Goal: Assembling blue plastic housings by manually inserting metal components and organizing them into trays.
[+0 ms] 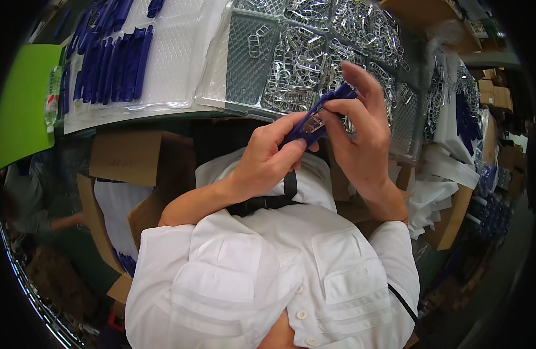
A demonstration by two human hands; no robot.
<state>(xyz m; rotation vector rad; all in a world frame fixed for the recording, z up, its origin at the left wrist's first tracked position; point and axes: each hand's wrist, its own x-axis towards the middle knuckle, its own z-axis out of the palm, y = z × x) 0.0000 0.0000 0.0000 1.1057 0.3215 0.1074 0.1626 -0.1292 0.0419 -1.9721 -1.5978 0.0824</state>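
Observation:
In front of my chest, my left hand (268, 152) grips a long dark-blue plastic part (297, 132), thumb on its near face. The part is tilted, its far end pointing up and to the right. A bent-wire metal clip (313, 124) lies against its face. My right hand (364, 131) pinches with thumb and forefinger at this clip, the other fingers raised. Its fingertips partly hide where clip and part meet. Just beyond my hands, many loose metal clips (297, 72) fill the compartments of a clear plastic tray (249, 78).
Blue plastic parts (114, 67) lie in rows on a white tray (175, 64) at far left. A bottle (51, 107) stands beside a green panel (23, 104). Open cardboard boxes (125, 154) flank me below the table edge. Another person's arm (67, 221) shows at left.

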